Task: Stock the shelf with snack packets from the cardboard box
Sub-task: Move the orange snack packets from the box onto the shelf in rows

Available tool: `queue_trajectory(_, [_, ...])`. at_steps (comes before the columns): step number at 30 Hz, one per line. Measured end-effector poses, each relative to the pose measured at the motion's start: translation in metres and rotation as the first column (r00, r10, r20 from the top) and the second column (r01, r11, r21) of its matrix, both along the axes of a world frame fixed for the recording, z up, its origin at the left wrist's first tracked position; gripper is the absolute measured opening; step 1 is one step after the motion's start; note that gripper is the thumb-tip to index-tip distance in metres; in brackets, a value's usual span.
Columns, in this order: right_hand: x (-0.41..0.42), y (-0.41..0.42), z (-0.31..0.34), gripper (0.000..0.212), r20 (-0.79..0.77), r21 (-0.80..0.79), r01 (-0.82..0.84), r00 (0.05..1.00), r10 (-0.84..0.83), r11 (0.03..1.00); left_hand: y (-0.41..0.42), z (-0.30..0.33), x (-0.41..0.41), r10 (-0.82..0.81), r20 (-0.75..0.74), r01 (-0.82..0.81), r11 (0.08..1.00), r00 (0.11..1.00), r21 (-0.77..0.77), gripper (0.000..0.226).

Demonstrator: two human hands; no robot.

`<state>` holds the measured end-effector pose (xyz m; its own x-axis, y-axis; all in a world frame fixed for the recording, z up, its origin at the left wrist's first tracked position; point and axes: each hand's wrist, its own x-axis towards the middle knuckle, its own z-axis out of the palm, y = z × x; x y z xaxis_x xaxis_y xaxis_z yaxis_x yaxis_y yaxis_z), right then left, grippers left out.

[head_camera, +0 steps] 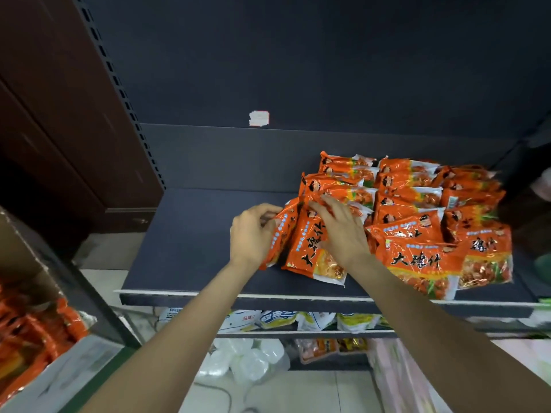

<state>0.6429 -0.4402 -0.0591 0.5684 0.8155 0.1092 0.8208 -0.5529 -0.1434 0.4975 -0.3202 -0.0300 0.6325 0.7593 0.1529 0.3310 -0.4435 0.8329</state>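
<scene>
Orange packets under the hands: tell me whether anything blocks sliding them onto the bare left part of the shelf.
Nothing visible does. The left hand grips the packets at their left edge; beyond it the shelf surface is bare.

From my feed this is a shop, at a retail display rack. A dark metal shelf fronted by a price-strip rail sits against a dark back panel, with a slotted upright at ten o'clock. Identical orange snack packets lie in rows at three o'clock. At six o'clock, lower shelves carry more packaged goods, and an open cardboard box of the same packets sits at eight o'clock.
</scene>
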Motion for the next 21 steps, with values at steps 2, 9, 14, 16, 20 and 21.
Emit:
queue_trajectory(2, [0.001, -0.002, -0.007, 0.086, 0.065, 0.0, 0.014, 0.998, -0.014, 1.0, -0.001, 0.001, 0.001, 0.008, -0.005, -0.008, 1.0, 1.0, -0.004, 0.02])
queue_trajectory(9, [0.011, -0.014, -0.014, 0.082, 0.143, -0.009, 0.07, 0.987, -0.068, 0.998, 0.001, 0.001, -0.008, 0.019, 0.021, -0.019, 1.0, 1.0, -0.022, 0.021])
queue_trajectory(14, [0.011, -0.021, -0.009, 0.076, 0.026, 0.056, 0.046, 0.999, -0.047, 0.997, -0.001, 0.004, -0.018, 0.076, 0.088, -0.071, 0.996, 0.993, -0.058, 0.02])
queue_trajectory(16, [0.008, -0.023, -0.002, 0.073, -0.025, 0.113, 0.034, 0.999, -0.031, 0.993, 0.0, 0.006, -0.022, 0.114, 0.105, -0.108, 0.993, 0.988, -0.056, 0.019])
queue_trajectory(20, [0.0, -0.014, 0.02, 0.07, -0.197, 0.287, -0.014, 0.978, 0.074, 0.958, 0.005, 0.012, -0.027, 0.197, 0.162, -0.186, 0.979, 0.967, -0.078, 0.019])
queue_trajectory(21, [-0.003, -0.007, 0.027, 0.071, -0.243, 0.316, -0.043, 0.962, 0.125, 0.948, 0.007, 0.014, -0.028, 0.212, 0.183, -0.197, 0.975, 0.96, -0.1, 0.02])
